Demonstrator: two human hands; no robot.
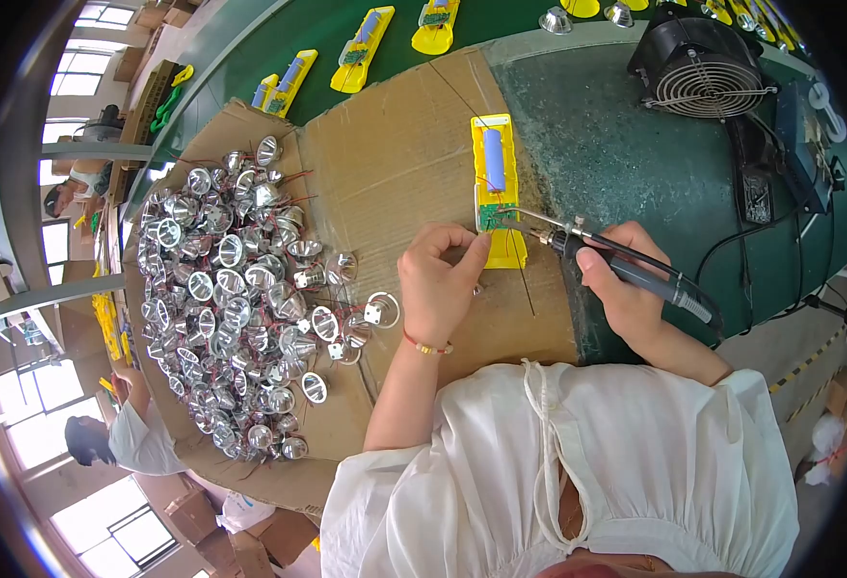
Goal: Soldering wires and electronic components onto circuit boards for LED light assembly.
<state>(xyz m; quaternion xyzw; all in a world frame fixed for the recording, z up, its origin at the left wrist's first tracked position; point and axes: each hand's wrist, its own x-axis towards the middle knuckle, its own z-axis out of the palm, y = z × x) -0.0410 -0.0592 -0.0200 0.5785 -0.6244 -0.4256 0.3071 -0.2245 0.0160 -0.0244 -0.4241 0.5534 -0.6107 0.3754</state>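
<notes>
A yellow plastic housing [508, 255] lies lengthwise on brown cardboard, holding a blue cylindrical battery cell [495, 162] and a small green circuit board [491, 218]. My left hand [443, 279] is closed in a pinch at the board's lower left edge; what sits between the fingertips is too small to make out. A shiny bit shows just below those fingers. In my right hand [628, 284] is a black-handled soldering iron [669, 289] with a thin metal guide tube along it. Its tip points left and reaches the board's right side.
Many silver reflector cups [231, 299] with red wires are heaped on the cardboard [375, 144] at left. More yellow housings [361, 53] line the green bench's far side. A black fan [703, 67] and cables stand at right. Two people work beyond the left edge.
</notes>
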